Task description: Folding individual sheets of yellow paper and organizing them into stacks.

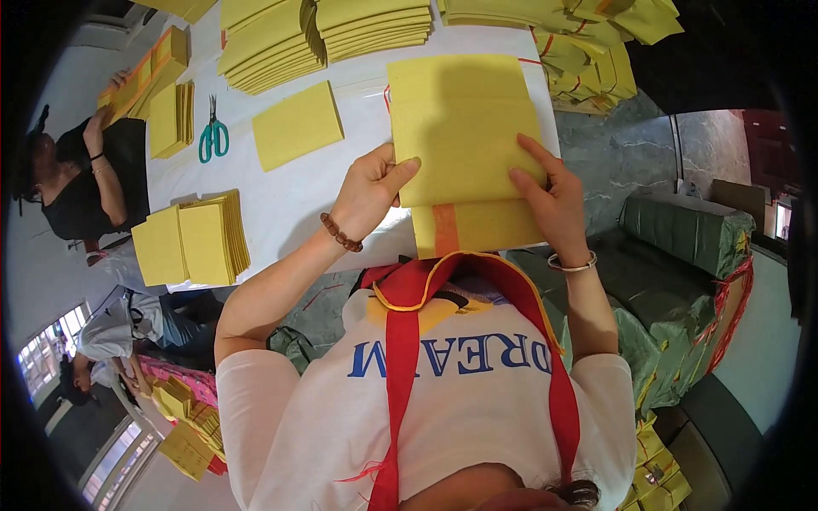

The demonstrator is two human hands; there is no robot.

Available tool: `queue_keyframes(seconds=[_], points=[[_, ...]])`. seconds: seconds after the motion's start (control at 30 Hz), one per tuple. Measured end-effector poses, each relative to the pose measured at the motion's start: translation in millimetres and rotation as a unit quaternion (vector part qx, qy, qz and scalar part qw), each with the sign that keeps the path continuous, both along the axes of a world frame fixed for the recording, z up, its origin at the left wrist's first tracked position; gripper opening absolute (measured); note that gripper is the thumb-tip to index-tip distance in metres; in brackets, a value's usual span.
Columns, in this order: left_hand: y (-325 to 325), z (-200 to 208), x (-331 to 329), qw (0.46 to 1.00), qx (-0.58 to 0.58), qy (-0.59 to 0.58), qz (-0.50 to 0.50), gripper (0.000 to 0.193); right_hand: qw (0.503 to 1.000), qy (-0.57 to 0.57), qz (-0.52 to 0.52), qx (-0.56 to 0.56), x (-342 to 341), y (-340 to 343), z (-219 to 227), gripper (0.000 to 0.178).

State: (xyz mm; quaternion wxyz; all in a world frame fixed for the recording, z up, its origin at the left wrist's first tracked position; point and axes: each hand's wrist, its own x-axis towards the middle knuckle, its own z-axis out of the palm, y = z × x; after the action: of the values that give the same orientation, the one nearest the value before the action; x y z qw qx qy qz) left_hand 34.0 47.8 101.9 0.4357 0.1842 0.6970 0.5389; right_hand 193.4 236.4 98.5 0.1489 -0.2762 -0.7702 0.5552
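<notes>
In front of me at the table's near edge is a stack of yellow paper [464, 128], its upper sheets creased across. My left hand [372, 186] pinches its left edge, thumb on top and the other fingers curled out of sight. My right hand [552, 194] grips the right edge, with its thumb and a finger resting on the top sheet. Under the stack's near side another yellow bundle [494, 226] sticks out, wrapped by an orange paper band [446, 230]. Red string shows at the far left and right edges of the stack.
On the white table [298, 192] lie teal-handled scissors [214, 136], a single yellow packet [298, 126] and fanned yellow stacks [194, 238]. Larger piles [273, 43] fill the far side. Green wrapped bales [673, 255] stand at right. A co-worker [94, 175] handles a yellow bundle at left.
</notes>
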Motion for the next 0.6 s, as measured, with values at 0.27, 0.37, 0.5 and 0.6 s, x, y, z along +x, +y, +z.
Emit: queue_keyframes(seconds=[0.27, 0.37, 0.5, 0.6], points=[[-2.4, 8.4, -2.4, 0.998, 0.033, -0.048, 0.028, 0.025, 1.000, -0.003, -0.012, -0.023, 0.0, -0.1, -2.6, 0.041], [-9.0, 8.2, -6.6, 0.991, 0.032, 0.114, 0.064, 0.022, 1.000, -0.015, -0.003, -0.024, -0.8, 1.6, 0.2, 0.041], [12.5, 44.2, -2.1, 0.778, 0.055, 0.621, -0.081, 0.036, 0.999, -0.036, 0.003, 0.002, -1.1, -2.3, 5.3, 0.041], [41.6, 32.7, 17.0, 0.773, 0.057, 0.614, -0.152, 0.049, 1.000, -0.021, -0.003, 0.007, 0.5, -2.4, 2.6, 0.041]])
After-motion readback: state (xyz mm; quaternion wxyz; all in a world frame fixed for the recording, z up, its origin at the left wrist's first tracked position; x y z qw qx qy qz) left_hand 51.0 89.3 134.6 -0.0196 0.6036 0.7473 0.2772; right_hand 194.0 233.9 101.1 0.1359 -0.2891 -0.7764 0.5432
